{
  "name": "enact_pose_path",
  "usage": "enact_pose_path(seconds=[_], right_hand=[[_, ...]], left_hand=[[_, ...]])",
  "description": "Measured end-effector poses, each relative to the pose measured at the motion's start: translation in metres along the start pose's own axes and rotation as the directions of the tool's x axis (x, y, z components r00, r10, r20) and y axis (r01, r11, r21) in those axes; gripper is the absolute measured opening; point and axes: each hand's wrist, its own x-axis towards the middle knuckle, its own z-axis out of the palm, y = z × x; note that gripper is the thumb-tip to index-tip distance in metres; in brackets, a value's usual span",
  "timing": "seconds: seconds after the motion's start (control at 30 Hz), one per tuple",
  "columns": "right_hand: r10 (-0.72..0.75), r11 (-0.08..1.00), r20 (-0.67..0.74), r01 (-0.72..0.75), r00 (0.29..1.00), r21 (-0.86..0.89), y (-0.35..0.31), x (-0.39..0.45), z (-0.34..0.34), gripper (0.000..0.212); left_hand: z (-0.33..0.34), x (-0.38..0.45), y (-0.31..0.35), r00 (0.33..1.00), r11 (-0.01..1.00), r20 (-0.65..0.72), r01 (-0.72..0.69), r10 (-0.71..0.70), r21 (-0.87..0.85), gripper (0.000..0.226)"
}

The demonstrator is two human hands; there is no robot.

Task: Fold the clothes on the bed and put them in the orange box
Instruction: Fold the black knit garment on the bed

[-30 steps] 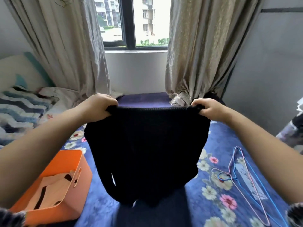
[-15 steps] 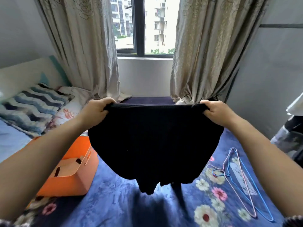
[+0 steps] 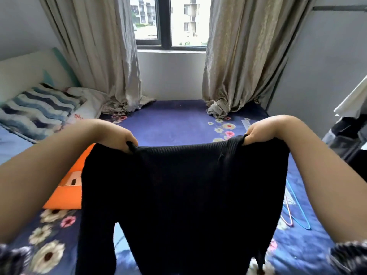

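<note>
**Black knit garment held up over the bed, both hands**

Item 1. Black ribbed knit garment (image 3: 178, 195): held in the air between the two hands, top edge stretched roughly level from one hand to the other. The body hangs straight down below them and covers most of the bed beneath. A long dark part trails down under the left hand; the lower end runs out of view.

Item 2. Left hand (image 3: 117, 138): fingers curled, pinching the garment's upper left corner.

Item 3. Right hand (image 3: 262, 132): fingers curled, pinching the upper right corner, slightly higher than the left.

Item 4. Orange box (image 3: 67, 197): on the bed, below and just outside the left hand, partly hidden by the left forearm and the hanging garment. A pale folded item with dark marks lies inside.

Item 5. Bed (image 3: 178, 124): blue floral cover, visible beyond both hands and on either side of the garment.

Item 6. Wire hangers (image 3: 294, 215), pink and blue: lying on the bed under the right forearm, partly hidden by the garment.

Item 7. Striped pillow (image 3: 37, 114): beyond and outside the left hand, by the headboard.

Item 8. Curtains (image 3: 244, 56) and window (image 3: 170, 20): far side of the bed, beyond both hands.
</note>
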Motion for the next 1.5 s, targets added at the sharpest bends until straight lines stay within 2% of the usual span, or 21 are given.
enact_pose_path(seconds=[0.1, 0.2, 0.3, 0.37, 0.43, 0.5, 0.73, 0.87, 1.0, 1.1, 1.17, 1.27, 1.4, 1.5], right_hand=[[0.014, 0.999, -0.075, -0.011, 0.997, 0.036, 0.002, 0.049, -0.005, 0.026], [0.016, 0.998, -0.235, -0.003, 0.972, 0.056, 0.004, 0.117, 0.001, 0.033], [0.061, 0.998, -0.427, -0.052, 0.902, 0.032, 0.004, 0.184, 0.007, 0.028], [0.102, 0.995, -0.486, -0.092, 0.868, 0.044, 0.002, 0.228, 0.01, 0.033], [0.12, 0.992, -0.486, -0.123, 0.866, 0.025, -0.001, 0.269, 0.019, 0.039], [0.129, 0.99, -0.475, -0.139, 0.871, 0.014, -0.002, 0.314, 0.033, 0.034], [0.064, 0.974, -0.417, -0.148, 0.907, -0.172, 0.014, 0.448, 0.055, 0.025], [0.034, 0.974, -0.385, -0.117, 0.922, -0.194, 0.027, 0.52, 0.055, 0.01], [0.014, 0.977, -0.334, -0.084, 0.942, -0.196, 0.038, 0.585, 0.07, 0.033], [-0.049, 0.963, -0.342, -0.046, 0.939, -0.265, 0.049, 0.631, 0.08, 0.023], [-0.049, 0.958, -0.351, -0.056, 0.935, -0.283, 0.057, 0.656, 0.081, 0.029], [-0.005, 0.971, -0.41, -0.094, 0.912, -0.22, 0.06, 0.69, 0.086, 0.015], [0.152, 0.979, -0.382, -0.192, 0.911, -0.069, 0.052, 0.729, 0.135, 0.028], [0.236, 0.972, -0.314, -0.22, 0.92, 0.086, 0.04, 0.735, 0.191, 0.046]], left_hand=[[-0.001, 0.043, -0.014, 1.0, 1.0, 0.002, 0.022, -0.022, -0.003, 0.01], [0.001, 0.099, -0.029, 0.998, 0.998, -0.027, 0.051, -0.051, -0.025, 0.02], [0.002, 0.168, -0.05, 0.993, 0.994, -0.067, 0.089, -0.092, -0.058, 0.028], [0.004, 0.218, -0.067, 0.986, 0.988, -0.108, 0.119, -0.129, -0.101, 0.027], [0.012, 0.266, -0.084, 0.971, 0.98, -0.176, 0.14, -0.165, -0.143, 0.026], [0.025, 0.315, -0.094, 0.95, 0.963, -0.226, 0.169, -0.216, -0.212, 0.025], [0.046, 0.451, -0.106, 0.908, 0.912, -0.264, 0.228, -0.326, -0.34, 0.02], [0.046, 0.524, -0.121, 0.94, 0.865, -0.184, 0.172, -0.288, -0.472, 0.019], [0.058, 0.584, -0.127, 0.926, 0.788, -0.147, 0.203, -0.347, -0.581, 0.025], [0.069, 0.626, -0.131, 0.898, 0.753, -0.143, 0.252, -0.417, -0.608, 0.026], [0.069, 0.652, -0.133, 0.881, 0.746, -0.155, 0.27, -0.446, -0.609, 0.027], [0.071, 0.688, -0.134, 0.86, 0.762, -0.177, 0.306, -0.478, -0.57, 0.026], [0.104, 0.724, -0.129, 0.841, 0.818, -0.202, 0.387, -0.502, -0.425, 0.024], [0.151, 0.731, -0.114, 0.831, 0.856, -0.295, 0.352, -0.471, -0.378, 0.031]])
